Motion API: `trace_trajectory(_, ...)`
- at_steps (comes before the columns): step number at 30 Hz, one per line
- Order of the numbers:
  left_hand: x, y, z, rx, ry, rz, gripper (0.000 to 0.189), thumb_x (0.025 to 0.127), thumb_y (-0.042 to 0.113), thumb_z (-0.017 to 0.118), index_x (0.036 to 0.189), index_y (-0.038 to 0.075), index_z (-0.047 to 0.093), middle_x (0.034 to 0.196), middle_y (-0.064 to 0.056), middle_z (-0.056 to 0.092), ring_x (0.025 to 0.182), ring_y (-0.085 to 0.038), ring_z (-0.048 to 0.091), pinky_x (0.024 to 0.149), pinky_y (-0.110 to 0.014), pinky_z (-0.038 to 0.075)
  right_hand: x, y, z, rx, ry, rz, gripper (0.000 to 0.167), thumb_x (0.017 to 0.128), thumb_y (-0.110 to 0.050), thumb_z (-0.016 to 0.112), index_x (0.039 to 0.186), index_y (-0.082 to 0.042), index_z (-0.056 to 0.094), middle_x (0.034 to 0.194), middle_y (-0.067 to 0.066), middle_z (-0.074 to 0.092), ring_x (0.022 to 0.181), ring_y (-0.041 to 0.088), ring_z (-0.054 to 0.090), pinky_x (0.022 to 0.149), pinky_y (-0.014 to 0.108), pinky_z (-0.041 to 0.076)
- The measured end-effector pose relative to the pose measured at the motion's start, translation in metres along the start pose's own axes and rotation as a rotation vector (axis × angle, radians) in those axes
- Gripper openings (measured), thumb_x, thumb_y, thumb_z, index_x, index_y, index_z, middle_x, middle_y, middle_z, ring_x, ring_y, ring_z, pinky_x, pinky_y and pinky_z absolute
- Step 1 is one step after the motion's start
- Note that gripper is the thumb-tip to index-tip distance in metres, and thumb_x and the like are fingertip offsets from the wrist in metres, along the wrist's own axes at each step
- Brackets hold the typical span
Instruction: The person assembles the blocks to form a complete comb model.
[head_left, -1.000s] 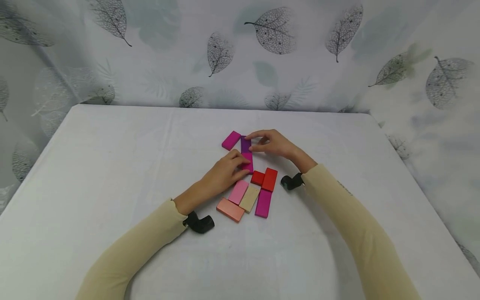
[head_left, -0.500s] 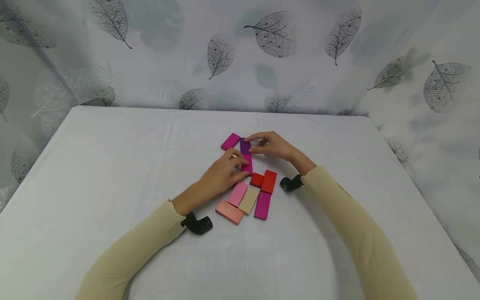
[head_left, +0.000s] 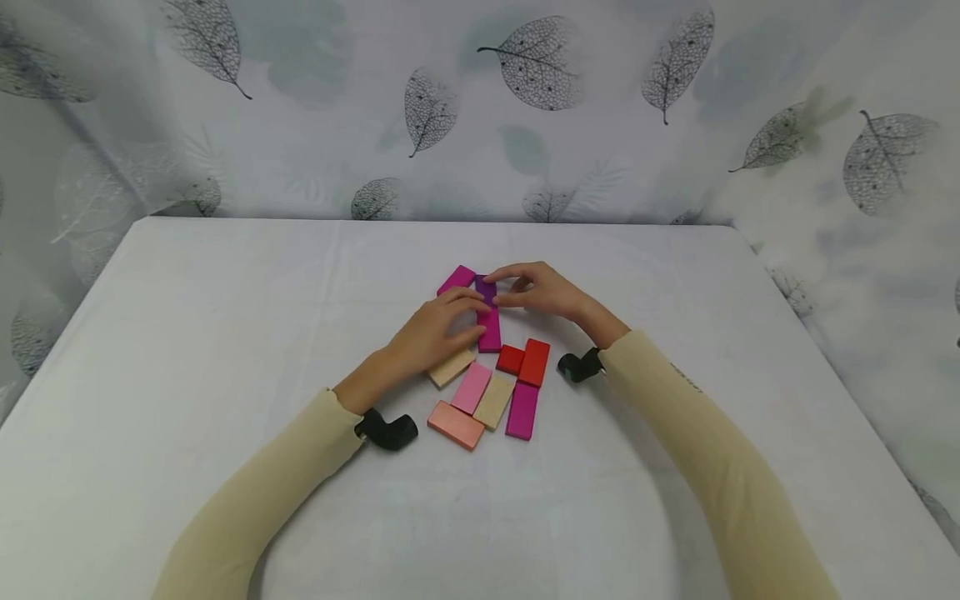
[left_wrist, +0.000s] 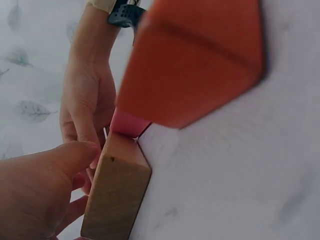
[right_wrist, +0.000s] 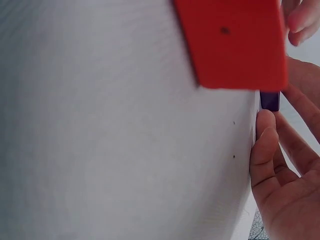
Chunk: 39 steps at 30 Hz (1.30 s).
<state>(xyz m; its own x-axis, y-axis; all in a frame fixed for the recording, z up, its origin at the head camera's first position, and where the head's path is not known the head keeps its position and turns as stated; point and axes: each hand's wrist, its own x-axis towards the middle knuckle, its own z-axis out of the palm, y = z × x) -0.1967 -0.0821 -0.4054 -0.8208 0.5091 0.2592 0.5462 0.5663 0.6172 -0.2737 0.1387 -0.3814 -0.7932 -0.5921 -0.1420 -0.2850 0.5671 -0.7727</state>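
A: Any lettering?
B: Dark marking (head_left: 686,377) on the right beige sleeve (head_left: 720,458). Too small to read.

A: Right grip?
B: Right hand (head_left: 551,292) is clamped on the flat purple rectangular block (head_left: 485,291): index toward the far end, thumb at the near right edge. Block lies on the white table (head_left: 262,333).

A: Left grip?
B: Left hand (head_left: 422,337): thumb and fingers apart, tips over the bright magenta rectangular block (head_left: 490,335), which sits end to end with the purple one, on its near side. Can't tell if the tips press it.

A: Diff vs a second ago?
B: Left hand has shifted, fingers straighter, tips now near the magenta-purple joint. Pale wooden rectangular block (head_left: 452,369) now shows by the palm; was hidden. Slanted magenta rectangular block (head_left: 455,277) at the far end was fully visible, now partly covered. Right hand: about the same pose.

A: Remaining layout?
B: Near side: small red block (head_left: 510,360) against a longer red rectangular block (head_left: 535,362); deep magenta rectangular block (head_left: 522,412) follows at its near end. Left of that, second pale wooden block (head_left: 494,402) alongside light pink rectangular block (head_left: 472,387); salmon rectangular block (head_left: 455,426) crosswise at their near ends.
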Motion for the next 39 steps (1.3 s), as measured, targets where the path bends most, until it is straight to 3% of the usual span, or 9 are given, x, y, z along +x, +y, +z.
trace_trajectory(6,0.003,-0.005,0.002,0.015,-0.019,0.012,0.035,0.093,0.022,0.067,0.125,0.007,0.064,0.128,-0.009,0.06,0.122,-0.024,0.055,0.104,-0.043,0.043,0.0,0.001,0.002,-0.001,0.003,-0.018,0.042,0.091,-0.014,0.069,0.132,-0.008,0.061,0.136,0.012,0.056,0.104,0.029,0.058,0.087,0.038,0.05)
trace_trajectory(14,0.003,-0.005,0.001,0.011,-0.018,0.012,0.034,0.093,0.022,0.067,0.124,0.007,0.065,0.127,-0.009,0.061,0.12,-0.024,0.056,0.104,-0.043,0.043,-0.005,-0.003,0.006,-0.088,0.048,-0.1,0.038,0.095,-0.01,0.062,0.132,-0.002,0.058,0.135,0.019,0.052,0.108,0.034,0.057,0.094,0.045,0.05)
trace_trajectory(19,0.003,-0.005,0.0,0.001,-0.016,-0.007,0.034,0.093,0.021,0.068,0.124,0.007,0.065,0.129,-0.01,0.06,0.122,-0.025,0.055,0.105,-0.043,0.042,-0.015,-0.006,0.008,-0.066,0.039,-0.05,0.044,0.096,-0.016,0.061,0.137,-0.002,0.051,0.14,0.019,0.048,0.113,0.036,0.057,0.095,0.046,0.05)
trace_trajectory(26,0.004,-0.004,0.003,0.001,-0.033,-0.024,0.037,0.093,0.024,0.067,0.126,0.008,0.064,0.132,-0.008,0.059,0.126,-0.024,0.052,0.107,-0.042,0.04,-0.034,0.0,0.006,-0.01,-0.006,0.009,0.044,0.099,-0.018,0.056,0.138,-0.001,0.049,0.14,0.018,0.049,0.115,0.034,0.056,0.087,0.04,0.055)
trace_trajectory(34,0.004,-0.004,0.002,0.008,-0.03,-0.034,0.037,0.093,0.023,0.068,0.126,0.007,0.064,0.133,-0.009,0.058,0.127,-0.024,0.051,0.108,-0.042,0.04,-0.059,0.0,0.009,-0.024,-0.006,-0.023,0.047,0.094,-0.019,0.064,0.135,-0.001,0.052,0.135,0.016,0.054,0.113,0.03,0.055,0.095,0.045,0.051)
trace_trajectory(39,0.005,-0.005,0.004,0.003,-0.024,-0.023,0.036,0.093,0.023,0.068,0.125,0.007,0.064,0.132,-0.009,0.059,0.127,-0.024,0.051,0.108,-0.041,0.039,-0.071,0.001,0.011,-0.025,-0.022,-0.038,0.049,0.091,-0.019,0.068,0.134,-0.001,0.053,0.13,0.015,0.056,0.11,0.028,0.055,0.093,0.042,0.051)
